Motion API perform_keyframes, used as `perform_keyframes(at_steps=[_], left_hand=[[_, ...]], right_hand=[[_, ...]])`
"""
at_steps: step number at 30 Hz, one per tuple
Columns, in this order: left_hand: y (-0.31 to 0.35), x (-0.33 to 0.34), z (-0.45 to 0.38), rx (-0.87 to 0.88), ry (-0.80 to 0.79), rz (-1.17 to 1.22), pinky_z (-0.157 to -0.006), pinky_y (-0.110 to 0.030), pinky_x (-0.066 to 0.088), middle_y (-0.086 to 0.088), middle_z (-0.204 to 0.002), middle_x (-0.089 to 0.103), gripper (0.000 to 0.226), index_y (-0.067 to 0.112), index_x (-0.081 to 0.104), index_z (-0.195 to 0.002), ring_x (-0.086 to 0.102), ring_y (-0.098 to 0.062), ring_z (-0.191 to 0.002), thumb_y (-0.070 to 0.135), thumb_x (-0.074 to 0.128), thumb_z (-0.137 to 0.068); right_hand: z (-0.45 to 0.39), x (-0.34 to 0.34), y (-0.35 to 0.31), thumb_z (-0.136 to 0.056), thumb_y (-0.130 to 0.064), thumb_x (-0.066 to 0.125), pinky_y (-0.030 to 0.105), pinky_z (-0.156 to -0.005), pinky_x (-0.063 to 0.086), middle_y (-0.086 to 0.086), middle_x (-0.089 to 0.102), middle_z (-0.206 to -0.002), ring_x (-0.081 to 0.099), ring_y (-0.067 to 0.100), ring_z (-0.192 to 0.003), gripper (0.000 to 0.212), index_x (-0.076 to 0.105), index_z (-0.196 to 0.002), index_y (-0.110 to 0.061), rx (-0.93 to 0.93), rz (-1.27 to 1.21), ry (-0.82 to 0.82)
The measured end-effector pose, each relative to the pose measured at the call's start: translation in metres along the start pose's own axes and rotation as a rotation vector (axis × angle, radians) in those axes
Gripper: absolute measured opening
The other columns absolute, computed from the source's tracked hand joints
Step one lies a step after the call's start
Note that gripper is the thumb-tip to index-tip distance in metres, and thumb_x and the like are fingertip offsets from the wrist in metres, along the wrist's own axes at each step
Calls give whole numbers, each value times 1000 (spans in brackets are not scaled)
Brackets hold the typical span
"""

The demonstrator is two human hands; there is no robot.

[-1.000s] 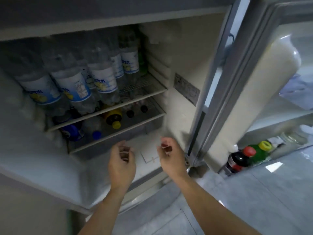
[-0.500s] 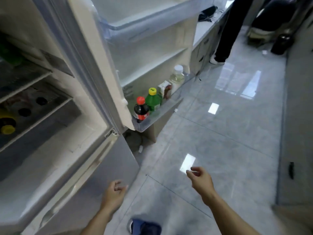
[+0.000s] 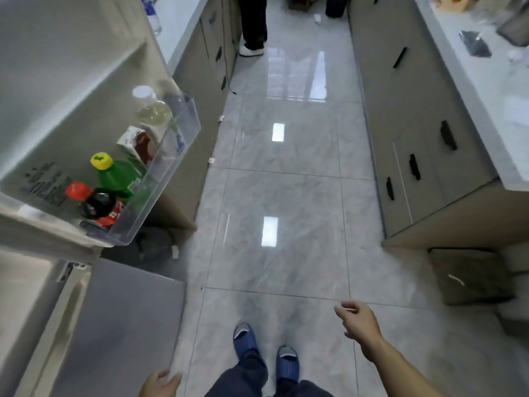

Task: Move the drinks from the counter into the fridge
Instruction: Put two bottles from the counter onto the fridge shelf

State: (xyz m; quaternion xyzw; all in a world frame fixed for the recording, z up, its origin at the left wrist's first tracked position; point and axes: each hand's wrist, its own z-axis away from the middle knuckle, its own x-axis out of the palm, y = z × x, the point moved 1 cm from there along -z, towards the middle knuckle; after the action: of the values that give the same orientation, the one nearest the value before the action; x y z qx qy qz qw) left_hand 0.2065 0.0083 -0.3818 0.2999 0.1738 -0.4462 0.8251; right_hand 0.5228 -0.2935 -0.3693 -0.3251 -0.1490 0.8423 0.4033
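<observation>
The fridge's open door [image 3: 65, 90] fills the left of the head view. Its clear bottom shelf [image 3: 160, 190] holds a dark cola bottle with a red cap [image 3: 94, 204], a green bottle with a yellow cap [image 3: 117, 176], a carton [image 3: 137, 143] and a clear bottle with a white cap [image 3: 151, 108]. My left hand [image 3: 160, 383] hangs at the bottom edge, fingers relaxed and holding nothing. My right hand [image 3: 359, 320] is out over the floor, loosely curled and empty. A white counter [image 3: 498, 90] runs along the right; no drinks on it can be made out.
Grey cabinets [image 3: 415, 144] with black handles stand under the right counter, and another counter with cabinets [image 3: 206, 61] lies beyond the fridge door. A person's legs [image 3: 253, 24] stand at the far end of the tiled aisle. A dark box [image 3: 469, 276] sits low on the right.
The view has swung right, from the fridge's inside to the aisle. Both hands have come away from the fridge shelves and dropped low, empty throughout.
</observation>
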Motion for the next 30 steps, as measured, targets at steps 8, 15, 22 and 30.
perform_keyframes(at_steps=[8,15,22,30], left_hand=[[91,26,-54,193,-174,-263,-87,-37,52,-10,-107,60,39,8,59,-122,61,-28,-92,22,70,-87],[200,71,-71,237,-253,-188,-72,-36,55,-6,-95,60,35,14,55,-123,61,-24,-84,25,65,-91],[304,124,-76,249,-228,-133,-74,-38,55,-8,-93,59,37,12,53,-125,60,-25,-81,24,65,-92],[395,153,-71,218,-139,-83,-73,-36,53,-6,-92,60,29,13,55,-120,59,-24,-78,20,63,-93]], right_hand=[[-2,-2,4,-92,-25,68,39,-74,54,8,62,-112,62,28,-100,29,60,-117,-11,122,-88,92],[-28,-19,6,-93,-25,67,41,-79,54,8,63,-108,62,29,-97,27,60,-115,-11,258,-99,133],[-105,-68,-27,-90,-25,68,40,-74,52,12,64,-92,59,28,-81,32,61,-115,-6,361,-49,90],[-231,-112,-194,-92,-27,65,40,-82,55,12,63,-111,63,31,-102,46,55,-133,-7,139,52,-13]])
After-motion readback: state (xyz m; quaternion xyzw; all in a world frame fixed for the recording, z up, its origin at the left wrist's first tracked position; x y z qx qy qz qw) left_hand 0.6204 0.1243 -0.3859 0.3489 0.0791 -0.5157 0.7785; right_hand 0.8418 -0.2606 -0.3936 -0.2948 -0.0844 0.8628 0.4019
